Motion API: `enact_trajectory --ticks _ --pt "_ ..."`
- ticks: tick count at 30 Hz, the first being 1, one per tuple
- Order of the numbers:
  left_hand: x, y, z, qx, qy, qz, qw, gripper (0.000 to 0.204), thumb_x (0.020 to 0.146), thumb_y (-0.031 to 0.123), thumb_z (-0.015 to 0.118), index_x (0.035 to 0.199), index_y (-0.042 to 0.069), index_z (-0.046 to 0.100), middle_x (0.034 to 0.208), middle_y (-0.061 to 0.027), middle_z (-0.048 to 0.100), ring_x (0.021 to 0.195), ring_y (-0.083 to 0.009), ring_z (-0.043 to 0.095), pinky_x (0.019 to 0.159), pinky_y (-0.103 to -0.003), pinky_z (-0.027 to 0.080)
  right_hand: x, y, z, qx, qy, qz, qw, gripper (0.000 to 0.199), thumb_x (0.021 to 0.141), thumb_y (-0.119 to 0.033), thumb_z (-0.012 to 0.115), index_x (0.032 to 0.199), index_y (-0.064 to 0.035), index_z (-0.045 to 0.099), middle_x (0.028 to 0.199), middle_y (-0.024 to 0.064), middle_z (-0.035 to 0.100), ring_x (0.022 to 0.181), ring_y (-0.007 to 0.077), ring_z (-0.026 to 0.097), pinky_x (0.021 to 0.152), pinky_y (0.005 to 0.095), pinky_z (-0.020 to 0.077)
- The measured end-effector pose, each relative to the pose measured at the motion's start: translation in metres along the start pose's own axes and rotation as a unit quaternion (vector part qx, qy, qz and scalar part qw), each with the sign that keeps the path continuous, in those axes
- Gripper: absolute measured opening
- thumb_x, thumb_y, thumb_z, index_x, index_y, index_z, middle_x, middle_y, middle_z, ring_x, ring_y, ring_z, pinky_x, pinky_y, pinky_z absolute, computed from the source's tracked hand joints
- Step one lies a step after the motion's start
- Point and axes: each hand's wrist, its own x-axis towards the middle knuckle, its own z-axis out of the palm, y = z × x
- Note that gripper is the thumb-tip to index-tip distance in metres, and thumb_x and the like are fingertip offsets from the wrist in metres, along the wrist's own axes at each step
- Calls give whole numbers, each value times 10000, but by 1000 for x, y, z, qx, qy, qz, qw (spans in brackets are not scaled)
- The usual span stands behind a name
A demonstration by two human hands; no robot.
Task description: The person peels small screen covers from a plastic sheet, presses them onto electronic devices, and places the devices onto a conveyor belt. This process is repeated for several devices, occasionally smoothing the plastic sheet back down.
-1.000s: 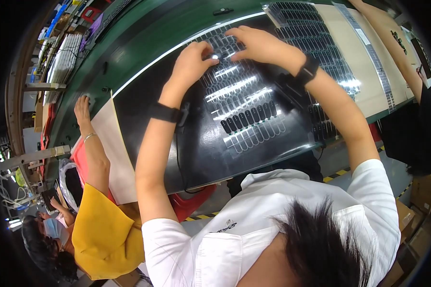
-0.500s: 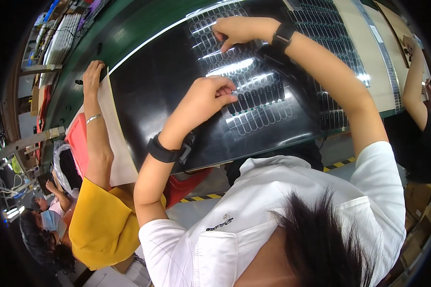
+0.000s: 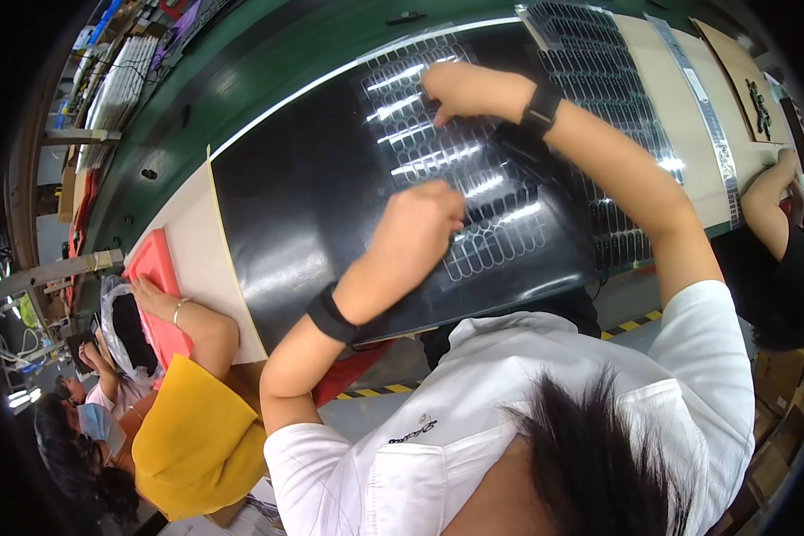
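A clear sheet (image 3: pixel 498 248) with rows of long oval outlines lies on a glossy black mat (image 3: pixel 322 143) in front of me. Some ovals in its nearer rows look dark. My left hand (image 3: pixel 418 219) is over the near left part of the sheet, fingers bent and pressed together. Whatever it pinches is hidden. Farther off, my right hand (image 3: pixel 478 89) rests at the sheet's upper rows with curled fingers; its fingertips and anything in them are hidden. Beneath my right wrist is loose dark film (image 3: pixel 523 147).
More oval-patterned sheets (image 3: pixel 590 62) lie right of the mat. Left of me, a co-worker in a yellow garment (image 3: pixel 192 438) touches a red tray (image 3: pixel 156 268). At the far right, another person's arm (image 3: pixel 764 210) is beside a board (image 3: pixel 728 76). A green table (image 3: pixel 232 80) extends beyond.
My left hand has moved right and toward me, its fingers turned further down. My right hand sits slightly nearer and to the right. The co-worker's hand has left the mat's corner for the red tray.
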Motion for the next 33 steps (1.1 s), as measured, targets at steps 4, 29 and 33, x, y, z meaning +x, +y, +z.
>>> enact_trajectory --ticks 4,29,33 --pt "-13 38 -10 0 -48 72 996 88 589 -40 587 634 -1 522 607 -116 491 564 -265 513 524 -313 420 3 5 -4 15 -33 28 999 305 634 -138 675 836 11 503 678 122 535 653 232 556 551 323 431" --pt "70 18 -98 -458 325 -105 821 576 662 38 603 1163 -71 339 587 15 413 552 -57 395 478 -177 303 -55 -29 -55 442 286 -237 816 283 670 111 580 921 82 453 873 165 554 803 235 591 704 294 511" --pt "70 20 -98 -464 321 -116 817 595 666 65 611 1173 -71 331 580 23 394 534 -39 380 469 -169 289 -55 -32 -54 425 316 -247 811 305 642 117 610 905 79 460 855 167 557 760 235 600 672 287 519"
